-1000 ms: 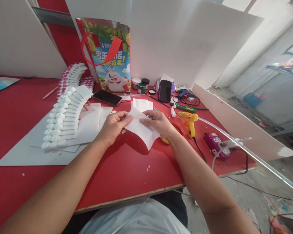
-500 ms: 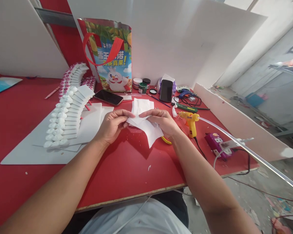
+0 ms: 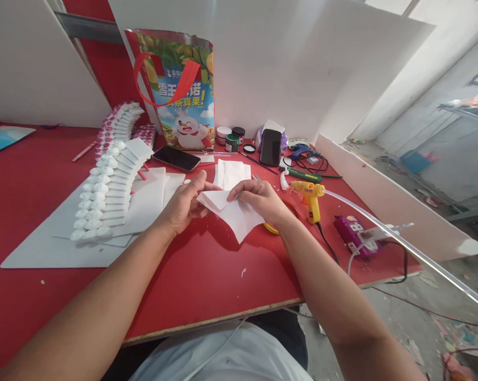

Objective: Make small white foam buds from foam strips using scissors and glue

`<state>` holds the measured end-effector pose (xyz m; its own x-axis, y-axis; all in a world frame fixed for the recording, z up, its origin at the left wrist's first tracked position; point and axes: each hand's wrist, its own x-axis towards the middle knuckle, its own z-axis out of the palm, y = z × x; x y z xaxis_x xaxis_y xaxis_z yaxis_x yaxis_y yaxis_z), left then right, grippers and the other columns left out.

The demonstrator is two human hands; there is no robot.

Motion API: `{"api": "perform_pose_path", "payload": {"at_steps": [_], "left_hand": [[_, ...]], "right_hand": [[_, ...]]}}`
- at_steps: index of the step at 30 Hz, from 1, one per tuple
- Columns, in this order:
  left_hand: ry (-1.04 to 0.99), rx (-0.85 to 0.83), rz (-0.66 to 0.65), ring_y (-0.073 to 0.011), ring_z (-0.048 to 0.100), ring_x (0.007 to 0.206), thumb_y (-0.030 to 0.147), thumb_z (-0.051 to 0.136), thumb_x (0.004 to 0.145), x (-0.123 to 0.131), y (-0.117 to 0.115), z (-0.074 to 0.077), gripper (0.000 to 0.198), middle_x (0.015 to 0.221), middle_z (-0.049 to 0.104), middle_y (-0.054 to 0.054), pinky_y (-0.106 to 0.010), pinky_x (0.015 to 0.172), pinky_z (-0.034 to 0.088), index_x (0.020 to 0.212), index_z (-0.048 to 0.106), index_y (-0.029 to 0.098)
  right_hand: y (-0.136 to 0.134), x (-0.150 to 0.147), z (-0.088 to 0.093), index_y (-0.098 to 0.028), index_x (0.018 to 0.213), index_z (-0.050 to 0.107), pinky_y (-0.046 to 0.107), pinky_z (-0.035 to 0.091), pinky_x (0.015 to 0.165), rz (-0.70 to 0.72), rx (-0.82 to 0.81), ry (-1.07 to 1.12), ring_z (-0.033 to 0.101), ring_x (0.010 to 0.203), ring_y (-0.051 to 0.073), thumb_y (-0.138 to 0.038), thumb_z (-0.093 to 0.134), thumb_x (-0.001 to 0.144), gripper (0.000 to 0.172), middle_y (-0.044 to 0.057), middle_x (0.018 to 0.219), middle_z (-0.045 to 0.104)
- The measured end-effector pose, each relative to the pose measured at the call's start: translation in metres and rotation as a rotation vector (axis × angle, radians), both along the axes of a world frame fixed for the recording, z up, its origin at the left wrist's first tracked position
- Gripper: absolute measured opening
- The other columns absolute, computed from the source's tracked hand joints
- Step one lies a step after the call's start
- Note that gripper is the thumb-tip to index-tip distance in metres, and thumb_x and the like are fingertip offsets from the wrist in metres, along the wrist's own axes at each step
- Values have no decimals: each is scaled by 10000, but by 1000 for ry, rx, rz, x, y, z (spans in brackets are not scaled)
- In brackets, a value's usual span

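Note:
A sheet of thin white paper (image 3: pixel 239 219) is held over the table, its upper edge folded over and its lower corner hanging down. My right hand (image 3: pixel 262 198) pinches the folded edge between thumb and fingers. Stretched fingers of my left hand (image 3: pixel 187 203) reach behind the paper's left corner, partly hidden by it; the left thumb is raised off the sheet. Just beyond both hands lies a stack of white paper (image 3: pixel 233 172). Scissors with yellow-and-red handles (image 3: pixel 271 228) show partly under my right wrist.
White boards (image 3: pixel 40 248) at left carry a curved row of white-tipped strips (image 3: pixel 111 196). A yellow glue gun (image 3: pixel 312 198) with a long clear stick lies right, near a purple power box (image 3: pixel 355 235). Behind are a phone (image 3: pixel 177 158), paint jars (image 3: pixel 233 142) and a printed bag (image 3: pixel 183 95).
My left thumb has lifted off the paper and the left fingers have straightened. My right hand has brought the pinched edge slightly down, and the fold now shows wider toward the left.

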<state>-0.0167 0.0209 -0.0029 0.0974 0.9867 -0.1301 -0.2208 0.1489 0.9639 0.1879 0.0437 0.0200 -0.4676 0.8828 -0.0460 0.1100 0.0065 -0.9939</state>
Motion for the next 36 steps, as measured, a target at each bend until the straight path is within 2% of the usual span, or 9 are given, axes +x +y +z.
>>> {"api": "perform_pose_path", "payload": {"at_steps": [5,9,15,20,23,27,29,32,36], "left_hand": [[77,29,-157,-74,367,416,478,891,672,-1,2,-5,357,534,542,-4,-228,353,186,664,711,169],[148,112,-70,-65,397,380,408,855,727,0,0,-2,259,554,589,1,-220,356,212,712,728,182],[252,185,-16,-50,394,363,295,802,779,1,-4,3,139,517,544,37,-217,396,266,727,737,185],[77,182,-57,-87,495,491,248,806,753,-5,0,-4,153,577,603,5,-228,495,374,899,837,212],[-17,231,-35,-101,517,536,182,766,718,-9,0,-5,125,688,682,-41,-248,504,386,812,845,207],[-20,263,-113,-92,500,508,173,729,736,-9,-2,-3,113,661,672,-42,-241,482,363,767,836,194],[13,235,-191,-86,493,470,190,720,760,-7,-4,-2,114,606,647,-24,-231,471,359,791,830,183],[40,192,-238,-86,501,442,195,696,763,-2,-6,-3,126,576,645,-13,-218,458,369,811,808,162],[85,169,-237,-89,489,438,185,631,774,0,-6,-3,166,496,565,20,-204,456,375,836,779,142]], "right_hand": [[-1,6,5,-187,784,734,242,386,539,59,50,-36,520,565,111,-239,577,755,168,-17,659,634],[2,13,11,-222,1100,726,256,484,642,52,-26,8,653,754,161,-335,733,777,342,2,829,727],[7,7,-1,-179,725,645,241,406,531,-41,-36,-162,563,605,129,-345,860,643,284,-13,671,656],[10,15,5,-177,744,643,228,412,543,-40,84,-95,563,604,110,-259,829,643,227,-25,695,658],[11,30,14,-172,928,682,254,497,634,176,-57,-8,677,750,165,-286,877,636,369,41,876,751],[11,35,13,-177,1205,664,310,561,777,317,-231,147,720,981,234,-686,812,710,726,124,1138,763],[9,27,7,-181,1220,654,300,560,760,262,-281,131,721,947,221,-765,735,749,755,115,1107,764],[3,10,0,-178,1240,645,271,543,755,322,-262,42,707,874,178,-622,819,771,669,85,1052,763],[0,-5,-4,-154,1001,665,254,501,615,420,-215,76,561,581,89,-525,859,763,482,-19,743,674]]}}
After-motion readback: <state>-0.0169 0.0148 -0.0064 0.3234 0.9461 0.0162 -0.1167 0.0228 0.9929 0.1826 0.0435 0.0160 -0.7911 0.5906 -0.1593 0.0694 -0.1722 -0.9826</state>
